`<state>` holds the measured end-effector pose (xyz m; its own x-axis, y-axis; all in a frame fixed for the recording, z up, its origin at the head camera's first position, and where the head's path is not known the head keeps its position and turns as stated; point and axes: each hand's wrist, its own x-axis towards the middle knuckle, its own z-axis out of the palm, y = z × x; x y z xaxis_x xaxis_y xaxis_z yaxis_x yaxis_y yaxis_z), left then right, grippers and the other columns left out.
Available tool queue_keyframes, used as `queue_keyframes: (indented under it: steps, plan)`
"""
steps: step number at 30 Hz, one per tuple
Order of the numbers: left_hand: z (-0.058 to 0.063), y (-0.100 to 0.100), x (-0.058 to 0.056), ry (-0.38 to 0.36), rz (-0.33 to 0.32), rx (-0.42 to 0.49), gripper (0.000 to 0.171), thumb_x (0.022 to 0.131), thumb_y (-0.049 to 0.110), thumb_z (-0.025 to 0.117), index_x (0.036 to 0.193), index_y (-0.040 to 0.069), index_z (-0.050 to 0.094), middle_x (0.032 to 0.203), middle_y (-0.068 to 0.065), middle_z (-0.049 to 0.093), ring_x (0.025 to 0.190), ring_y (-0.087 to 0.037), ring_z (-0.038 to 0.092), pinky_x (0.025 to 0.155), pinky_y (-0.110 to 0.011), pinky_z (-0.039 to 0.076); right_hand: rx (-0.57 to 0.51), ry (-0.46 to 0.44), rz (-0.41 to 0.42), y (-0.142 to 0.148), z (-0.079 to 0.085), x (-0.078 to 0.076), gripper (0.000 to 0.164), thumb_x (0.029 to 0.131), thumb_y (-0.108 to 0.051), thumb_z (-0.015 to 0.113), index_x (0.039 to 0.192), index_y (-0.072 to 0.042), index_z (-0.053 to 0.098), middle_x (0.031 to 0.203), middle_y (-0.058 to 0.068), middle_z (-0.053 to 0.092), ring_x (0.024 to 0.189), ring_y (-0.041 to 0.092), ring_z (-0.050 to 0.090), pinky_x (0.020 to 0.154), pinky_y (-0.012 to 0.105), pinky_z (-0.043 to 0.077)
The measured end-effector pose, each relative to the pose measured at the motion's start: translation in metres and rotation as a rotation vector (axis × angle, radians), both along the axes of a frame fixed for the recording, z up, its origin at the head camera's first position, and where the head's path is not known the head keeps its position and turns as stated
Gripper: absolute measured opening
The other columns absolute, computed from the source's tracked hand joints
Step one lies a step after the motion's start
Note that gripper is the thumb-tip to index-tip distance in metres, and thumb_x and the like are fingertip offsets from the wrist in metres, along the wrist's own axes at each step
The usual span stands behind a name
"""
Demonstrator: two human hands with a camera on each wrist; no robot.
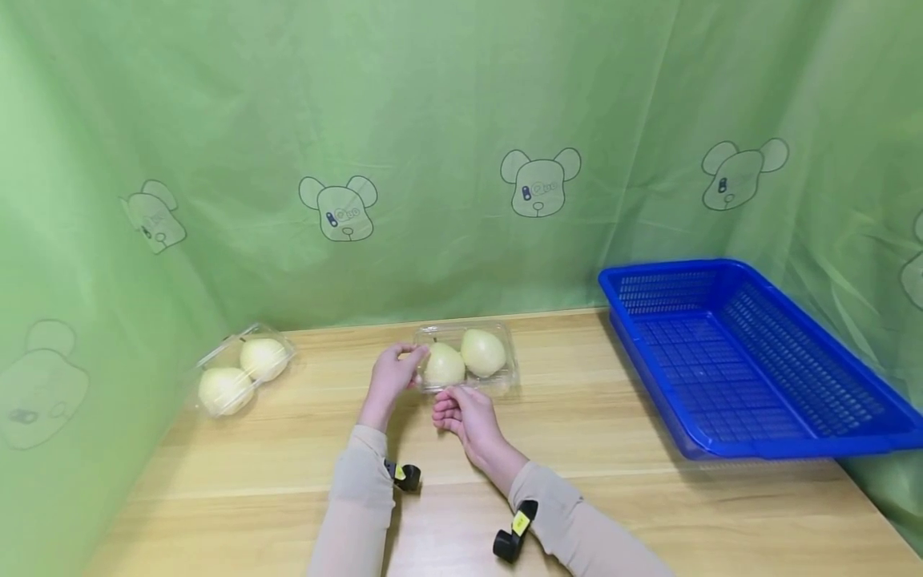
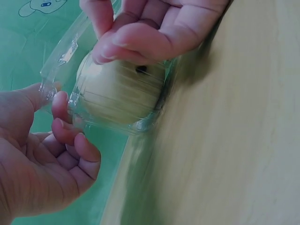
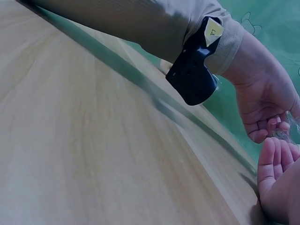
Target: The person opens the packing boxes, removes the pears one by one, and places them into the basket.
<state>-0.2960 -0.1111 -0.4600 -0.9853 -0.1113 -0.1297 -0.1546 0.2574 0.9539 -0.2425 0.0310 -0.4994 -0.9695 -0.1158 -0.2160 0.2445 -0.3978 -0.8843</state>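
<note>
A clear plastic fruit container (image 1: pixel 513 365) with two pale yellow-green pears stands near the table's back edge; one pear (image 1: pixel 483 353) lies to the right, the other pear (image 1: pixel 445 366) to the left. My left hand (image 1: pixel 392 375) pinches the container's left edge between thumb and fingers, as the left wrist view also shows. At the front edge, my right hand (image 1: pixel 472 421) pinches the plastic rim with thumb and forefinger, its other fingers curled. In the left wrist view the right hand (image 2: pixel 154 33) covers part of the container and a pear (image 2: pixel 117 89).
Another clear container (image 1: pixel 283 330) with two pears (image 1: pixel 226 391) sits at the table's back left, near the green curtain (image 1: pixel 433 264). A large blue plastic basket (image 1: pixel 649 385) stands on the right of the wooden table (image 1: pixel 238 497). Black camera mounts (image 3: pixel 192 70) are strapped to both sleeves.
</note>
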Motion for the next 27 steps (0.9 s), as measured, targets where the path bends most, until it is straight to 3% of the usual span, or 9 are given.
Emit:
queue_keyframes:
  steps: [8,19,27]
  plan:
    - [0.005,-0.002,0.001,-0.004,-0.022,-0.015,0.063,0.093,0.038,0.062,0.142,0.003,0.042,0.079,-0.004,0.059,0.056,-0.009,0.053,0.055,-0.026,0.048,-0.005,0.004,0.005,-0.001,0.001,-0.001,0.024,0.097,-0.012,0.049,0.098,0.008,0.061,0.073,0.002,0.064,0.064,0.013,0.062,0.065,0.025,0.058]
    - [0.021,-0.016,0.007,-0.041,-0.211,-0.080,0.066,0.096,0.031,0.059,0.149,0.004,0.032,0.084,-0.011,0.067,0.073,-0.019,0.062,0.075,-0.038,0.056,-0.020,-0.014,0.004,-0.002,0.001,-0.003,0.026,0.099,-0.017,0.046,0.090,0.001,0.062,0.071,0.001,0.064,0.063,0.012,0.062,0.063,0.024,0.058]
    - [0.028,-0.024,0.012,-0.053,-0.295,-0.127,0.064,0.095,0.033,0.060,0.148,0.008,0.035,0.095,-0.015,0.071,0.078,-0.022,0.064,0.084,-0.046,0.054,-0.009,-0.026,0.007,-0.001,0.000,-0.003,0.033,0.102,-0.027,0.048,0.091,0.000,0.062,0.072,0.001,0.064,0.065,0.012,0.062,0.064,0.024,0.057]
